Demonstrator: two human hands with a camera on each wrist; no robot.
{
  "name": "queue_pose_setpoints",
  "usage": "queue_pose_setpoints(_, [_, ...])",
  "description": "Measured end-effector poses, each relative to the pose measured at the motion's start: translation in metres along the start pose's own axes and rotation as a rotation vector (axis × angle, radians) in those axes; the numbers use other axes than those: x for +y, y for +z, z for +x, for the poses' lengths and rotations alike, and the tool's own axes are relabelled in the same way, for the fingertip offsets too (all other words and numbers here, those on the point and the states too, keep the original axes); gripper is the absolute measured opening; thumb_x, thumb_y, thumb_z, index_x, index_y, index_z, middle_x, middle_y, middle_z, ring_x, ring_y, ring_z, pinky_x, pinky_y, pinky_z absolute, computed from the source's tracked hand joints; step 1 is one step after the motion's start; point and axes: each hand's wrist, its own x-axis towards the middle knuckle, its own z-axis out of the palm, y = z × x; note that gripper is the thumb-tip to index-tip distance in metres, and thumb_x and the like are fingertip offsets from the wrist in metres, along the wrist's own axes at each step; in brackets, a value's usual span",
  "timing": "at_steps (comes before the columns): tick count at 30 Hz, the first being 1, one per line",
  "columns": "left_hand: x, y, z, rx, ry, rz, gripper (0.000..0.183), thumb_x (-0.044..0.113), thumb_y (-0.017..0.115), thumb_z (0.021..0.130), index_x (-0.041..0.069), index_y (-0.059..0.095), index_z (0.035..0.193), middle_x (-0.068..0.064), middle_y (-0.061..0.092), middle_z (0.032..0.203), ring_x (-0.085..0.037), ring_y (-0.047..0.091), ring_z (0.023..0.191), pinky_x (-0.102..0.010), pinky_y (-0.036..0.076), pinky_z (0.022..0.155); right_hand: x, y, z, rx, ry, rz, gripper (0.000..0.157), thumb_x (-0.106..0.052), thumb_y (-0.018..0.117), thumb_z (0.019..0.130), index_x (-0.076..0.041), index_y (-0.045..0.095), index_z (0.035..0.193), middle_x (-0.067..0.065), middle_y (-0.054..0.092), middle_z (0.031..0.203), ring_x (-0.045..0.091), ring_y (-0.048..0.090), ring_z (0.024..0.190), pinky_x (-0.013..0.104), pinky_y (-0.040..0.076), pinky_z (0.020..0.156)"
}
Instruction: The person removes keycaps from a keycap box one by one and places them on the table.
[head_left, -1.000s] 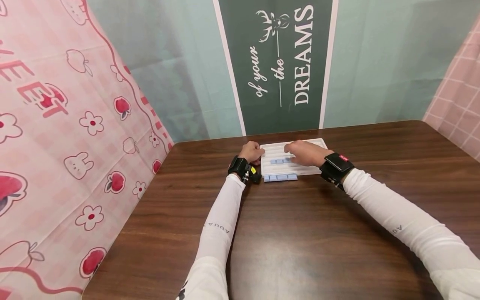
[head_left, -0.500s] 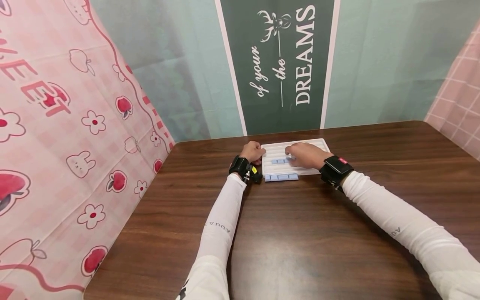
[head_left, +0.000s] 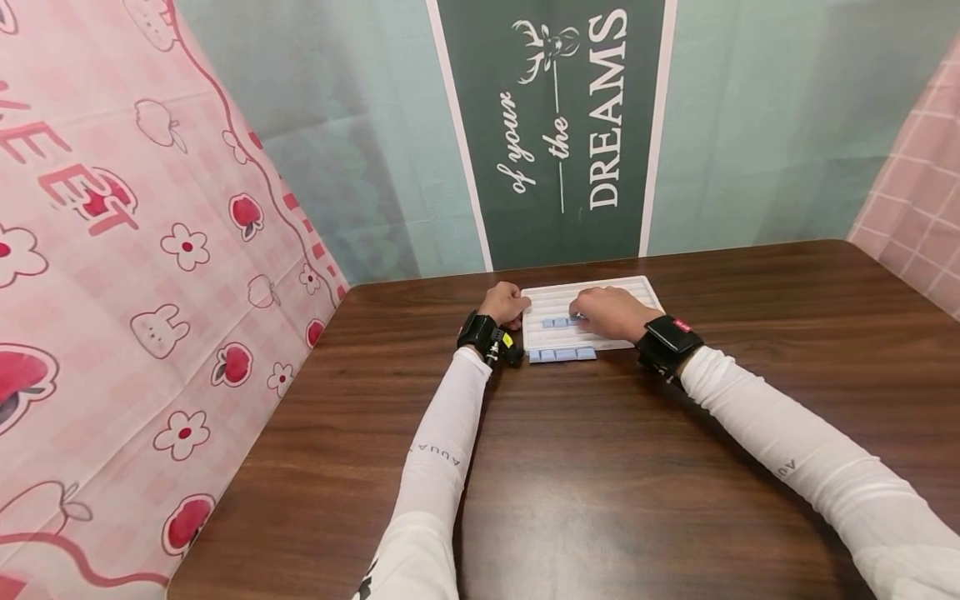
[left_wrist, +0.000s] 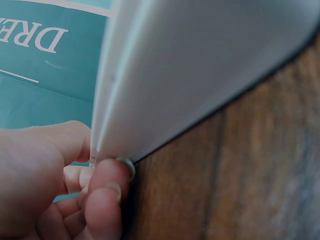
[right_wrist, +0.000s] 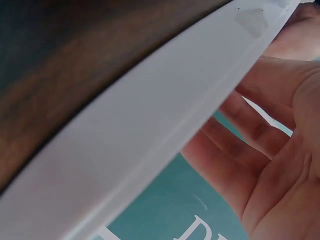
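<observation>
A white tray (head_left: 534, 340) with long ridges lies near the back of the table. In it sits a short row of small light-blue square pieces (head_left: 555, 322), which look like keycaps. My left hand (head_left: 504, 303) grips the tray's left edge; in the left wrist view its thumb and curled fingers (left_wrist: 102, 215) meet at the tray's corner. My right hand (head_left: 613, 312) reaches over the tray with bent fingers at the right end of the blue row. Its fingertips are hidden behind the tray's rim (right_wrist: 125, 135) in the right wrist view, so any hold on a piece cannot be seen.
Another strip of light-blue pieces (head_left: 562, 355) lies along the tray's front edge. The brown wooden table (head_left: 600, 467) extends on all sides. A printed green cloth (head_left: 375, 167) hangs behind it, and a pink cloth (head_left: 187, 333) on the left.
My right hand's fingers have bent down closer to the right end of the blue row, and its wrist has shifted slightly left. The left hand stays at the tray's edge.
</observation>
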Motion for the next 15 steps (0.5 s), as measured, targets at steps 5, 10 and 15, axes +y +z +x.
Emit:
queue_pose_setpoints(5, [-0.0020, -0.0002, -0.0021, 0.005, 0.000, -0.005, 0.028, 0.023, 0.051, 0.083, 0.013, 0.042, 0.059, -0.003, 0.055, 0.055, -0.013, 0.057, 0.046, -0.025, 0.050, 0.045, -0.0018, 0.0009, 0.0004, 0.005, -0.014, -0.017, 0.016, -0.014, 0.060, 0.079, -0.014, 0.065, 0.094, 0.003, 0.063, 0.091, 0.017, 0.057, 0.081, 0.037, 0.046, 0.071])
queue_pose_setpoints(10, [-0.0017, -0.0009, -0.0029, 0.003, 0.009, -0.005, 0.029, 0.022, 0.051, 0.083, 0.013, 0.041, 0.058, -0.004, 0.055, 0.054, -0.014, 0.057, 0.046, -0.026, 0.050, 0.046, -0.0020, 0.0017, 0.0012, 0.013, -0.011, -0.026, 0.014, -0.014, 0.060, 0.079, -0.014, 0.065, 0.092, 0.003, 0.063, 0.089, 0.015, 0.054, 0.076, 0.034, 0.046, 0.069])
queue_pose_setpoints(15, [-0.0022, -0.0016, 0.0007, -0.006, 0.013, -0.016, 0.032, 0.021, 0.052, 0.083, 0.013, 0.037, 0.055, -0.004, 0.053, 0.052, -0.016, 0.058, 0.046, -0.027, 0.050, 0.045, -0.0017, 0.0016, 0.0028, 0.005, 0.000, -0.028, 0.013, -0.015, 0.060, 0.079, -0.014, 0.064, 0.091, 0.002, 0.061, 0.087, 0.015, 0.050, 0.071, 0.032, 0.043, 0.066])
